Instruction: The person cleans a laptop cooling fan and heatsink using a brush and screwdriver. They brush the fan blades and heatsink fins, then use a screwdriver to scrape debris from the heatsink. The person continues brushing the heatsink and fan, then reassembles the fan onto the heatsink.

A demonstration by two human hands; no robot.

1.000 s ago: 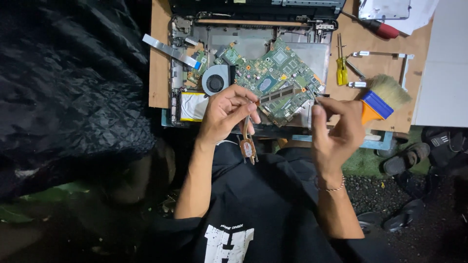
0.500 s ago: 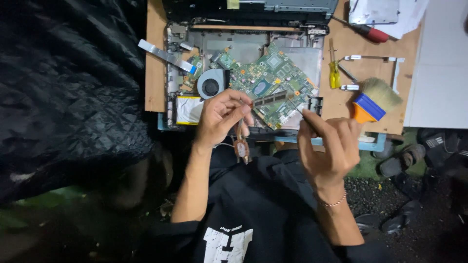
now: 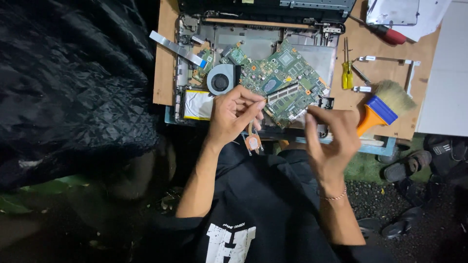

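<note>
Left hand point(image 3: 233, 117) pinches the green motherboard's point(image 3: 282, 90) near-left edge, right hand point(image 3: 331, 134) its near-right corner, board tilted diagonally.

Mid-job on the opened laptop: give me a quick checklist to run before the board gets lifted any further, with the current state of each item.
1. Both hands on the board: left hand and right hand pinch the near edge of the green circuit board - ok.
2. Board tilted loose in the laptop shell - ok.
3. Fan freed with the board - cannot tell.
4. Copper heat pipe hanging off the near edge, unsupported - not ok.
5. Ribbon cable unplugged - cannot tell.
6. Yellow screwdriver and brush away from the board - ok.
</note>
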